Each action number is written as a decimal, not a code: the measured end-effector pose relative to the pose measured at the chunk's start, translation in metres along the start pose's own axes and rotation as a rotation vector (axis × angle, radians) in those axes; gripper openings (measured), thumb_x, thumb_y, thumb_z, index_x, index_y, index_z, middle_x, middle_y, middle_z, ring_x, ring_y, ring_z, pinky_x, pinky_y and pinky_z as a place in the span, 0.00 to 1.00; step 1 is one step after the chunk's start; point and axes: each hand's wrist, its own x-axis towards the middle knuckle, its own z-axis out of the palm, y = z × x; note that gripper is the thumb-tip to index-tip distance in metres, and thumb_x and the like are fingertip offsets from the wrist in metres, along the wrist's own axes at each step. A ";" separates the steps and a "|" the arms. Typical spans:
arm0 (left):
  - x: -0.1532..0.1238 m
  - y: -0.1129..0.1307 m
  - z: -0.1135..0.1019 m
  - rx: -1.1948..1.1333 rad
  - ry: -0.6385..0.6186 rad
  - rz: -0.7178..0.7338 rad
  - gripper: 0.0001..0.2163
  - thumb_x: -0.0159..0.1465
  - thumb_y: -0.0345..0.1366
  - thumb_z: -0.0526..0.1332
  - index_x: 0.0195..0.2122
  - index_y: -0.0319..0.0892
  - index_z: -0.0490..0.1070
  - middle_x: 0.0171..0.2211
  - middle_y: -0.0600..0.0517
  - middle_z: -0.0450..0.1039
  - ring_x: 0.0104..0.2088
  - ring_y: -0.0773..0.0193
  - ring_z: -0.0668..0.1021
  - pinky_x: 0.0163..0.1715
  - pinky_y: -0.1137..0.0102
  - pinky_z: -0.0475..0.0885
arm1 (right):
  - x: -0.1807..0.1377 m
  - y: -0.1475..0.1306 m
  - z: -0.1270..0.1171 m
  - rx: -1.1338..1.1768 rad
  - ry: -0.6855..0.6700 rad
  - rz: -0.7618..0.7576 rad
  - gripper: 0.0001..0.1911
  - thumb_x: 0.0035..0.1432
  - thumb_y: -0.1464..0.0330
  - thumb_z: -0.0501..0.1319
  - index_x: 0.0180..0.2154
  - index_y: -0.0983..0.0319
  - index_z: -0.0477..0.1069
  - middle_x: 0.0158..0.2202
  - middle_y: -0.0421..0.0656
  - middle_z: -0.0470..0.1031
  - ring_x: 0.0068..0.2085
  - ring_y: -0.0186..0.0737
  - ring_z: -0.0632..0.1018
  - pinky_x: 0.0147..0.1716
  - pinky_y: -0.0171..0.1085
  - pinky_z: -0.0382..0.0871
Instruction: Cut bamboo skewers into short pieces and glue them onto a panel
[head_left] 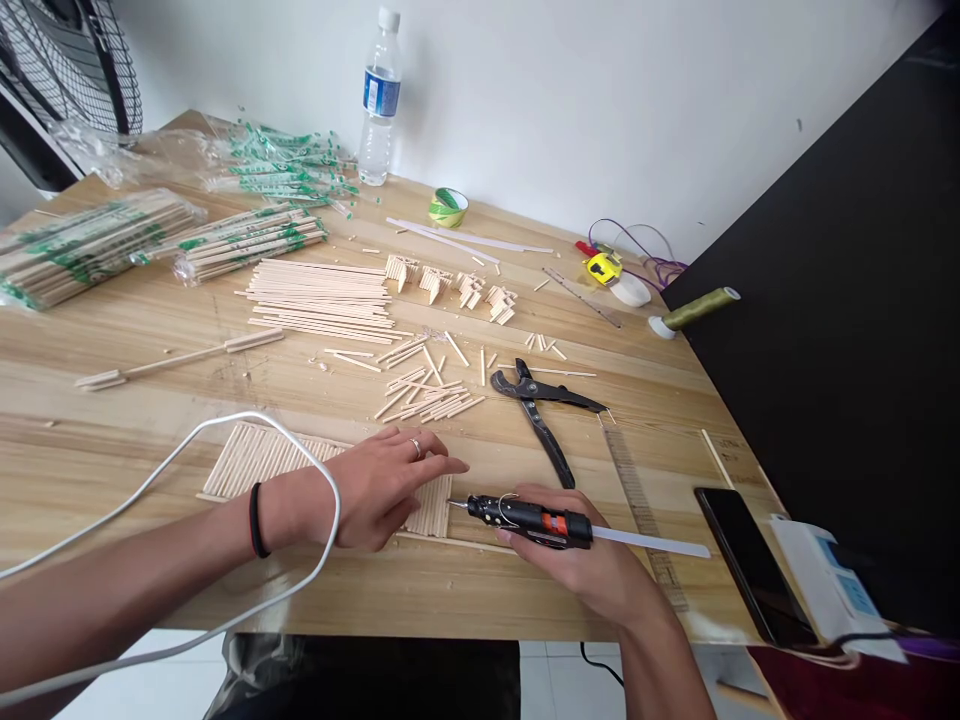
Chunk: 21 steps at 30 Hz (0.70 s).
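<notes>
My right hand [585,570] is wrapped round a black hot glue gun [532,522], with a white glue stick [652,542] jutting from its back end. The metal nozzle points left, at the right edge of a flat panel of wooden sticks [255,465] laid side by side. On that panel rests my left hand [382,485], fingers stretched out and apart, holding nothing; it hides the panel's middle. A white cable [225,418] loops across my left wrist. Beyond my hands lie black-handled cutters [540,400] and several short cut sticks [431,390].
Long loose sticks [322,300], small stick assemblies [471,290] and wrapped stick bundles [90,245] lie farther back. A water bottle [380,110] stands by the wall. To the right are a clear ruler [637,500], a phone [754,565] and a yellow tape measure [604,267].
</notes>
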 end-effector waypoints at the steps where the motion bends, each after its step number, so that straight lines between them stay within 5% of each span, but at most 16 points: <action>1: 0.000 0.000 0.000 -0.001 -0.002 0.000 0.31 0.61 0.24 0.59 0.67 0.40 0.62 0.58 0.40 0.70 0.56 0.46 0.75 0.58 0.51 0.72 | 0.000 0.000 0.000 -0.004 -0.011 -0.007 0.15 0.58 0.56 0.70 0.25 0.58 0.77 0.25 0.40 0.77 0.29 0.43 0.78 0.28 0.37 0.74; 21: -0.001 0.000 0.000 0.011 -0.001 0.004 0.30 0.62 0.24 0.59 0.67 0.40 0.61 0.57 0.40 0.71 0.55 0.46 0.75 0.57 0.52 0.72 | 0.005 0.000 0.000 -0.014 -0.024 -0.053 0.13 0.64 0.58 0.65 0.30 0.58 0.78 0.27 0.40 0.78 0.30 0.43 0.78 0.32 0.38 0.73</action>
